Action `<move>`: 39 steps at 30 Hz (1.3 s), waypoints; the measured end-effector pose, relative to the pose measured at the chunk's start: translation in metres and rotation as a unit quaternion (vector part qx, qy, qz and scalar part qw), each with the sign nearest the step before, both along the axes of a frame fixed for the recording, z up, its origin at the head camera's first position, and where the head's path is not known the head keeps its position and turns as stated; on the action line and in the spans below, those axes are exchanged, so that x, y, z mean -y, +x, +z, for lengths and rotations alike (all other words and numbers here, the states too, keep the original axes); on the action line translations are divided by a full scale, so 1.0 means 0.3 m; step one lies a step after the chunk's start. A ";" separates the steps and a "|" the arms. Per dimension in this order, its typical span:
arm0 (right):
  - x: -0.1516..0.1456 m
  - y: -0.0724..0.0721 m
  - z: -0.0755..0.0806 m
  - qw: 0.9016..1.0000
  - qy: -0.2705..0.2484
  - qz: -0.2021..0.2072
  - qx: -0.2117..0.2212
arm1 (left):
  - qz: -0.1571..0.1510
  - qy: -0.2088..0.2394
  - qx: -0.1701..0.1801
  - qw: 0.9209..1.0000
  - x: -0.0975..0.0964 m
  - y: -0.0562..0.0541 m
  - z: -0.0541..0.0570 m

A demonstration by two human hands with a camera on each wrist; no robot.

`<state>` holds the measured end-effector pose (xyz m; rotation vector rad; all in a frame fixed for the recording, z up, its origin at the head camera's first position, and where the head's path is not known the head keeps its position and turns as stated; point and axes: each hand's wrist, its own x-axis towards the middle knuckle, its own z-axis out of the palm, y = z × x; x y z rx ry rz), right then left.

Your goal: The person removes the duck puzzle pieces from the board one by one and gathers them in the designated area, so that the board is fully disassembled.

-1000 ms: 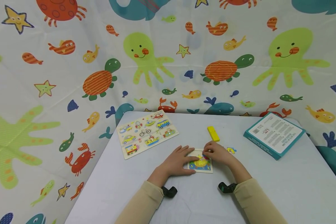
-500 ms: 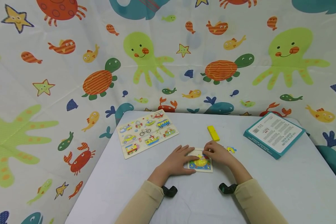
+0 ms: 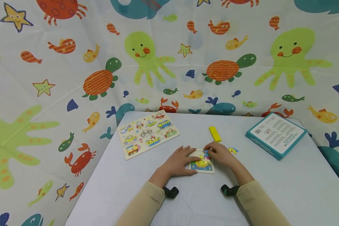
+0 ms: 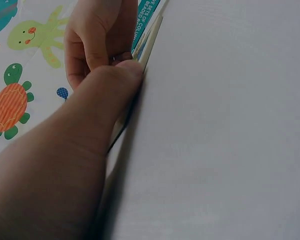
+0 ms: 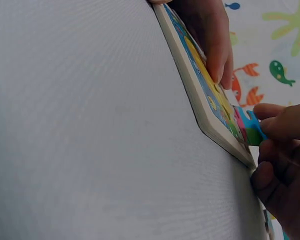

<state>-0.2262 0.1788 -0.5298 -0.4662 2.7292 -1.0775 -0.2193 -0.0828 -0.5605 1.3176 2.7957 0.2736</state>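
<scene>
A small square jigsaw puzzle [image 3: 202,169] with a yellow figure on blue lies in a pale wooden frame on the white table. My left hand [image 3: 180,162] rests over its left side with fingers spread. One left finger touches the picture, and the thumb [image 4: 127,70] lies along the near edge. My right hand [image 3: 218,153] is at the upper right of the frame. Between its thumb and finger it pinches a puzzle piece [image 5: 251,127] coloured blue, pink and green. That piece stands tilted above the board, its lower edge at the picture.
A loose puzzle piece [image 3: 233,150] lies right of my right hand. Behind it is a yellow block [image 3: 215,134]. A wooden vehicle puzzle board [image 3: 148,133] lies at the back left, a teal box [image 3: 277,135] at the back right. A printed sea-animal curtain [image 3: 169,62] hangs behind the table.
My right fingers have shifted slightly up and left, and more of the pinched piece shows beside them. My left hand stays in place on the puzzle.
</scene>
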 end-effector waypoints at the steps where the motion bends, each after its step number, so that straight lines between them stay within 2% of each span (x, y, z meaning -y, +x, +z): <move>1: 0.000 -0.002 0.001 1.000 0.000 -0.001 0.002 | 0.001 0.000 0.002 1.000 0.000 -0.001 0.000; 11: 0.001 -0.017 0.011 0.998 0.003 -0.014 0.054 | 0.007 0.002 0.007 1.000 0.000 0.006 -0.001; 17: 0.000 -0.022 0.005 0.998 0.006 -0.013 0.057 | 0.016 0.004 0.017 1.000 -0.039 0.037 0.011; 23: -0.001 -0.027 0.006 0.999 0.009 -0.005 0.049 | 0.037 -0.017 0.013 0.999 -0.070 0.059 0.023; 31: -0.009 -0.027 0.021 0.997 -0.019 -0.028 0.063 | 0.037 -0.023 0.005 0.999 -0.076 0.060 0.031; 39: -0.063 -0.036 0.039 0.996 -0.046 -0.028 0.065 | 0.043 -0.024 0.001 0.999 -0.075 0.056 0.016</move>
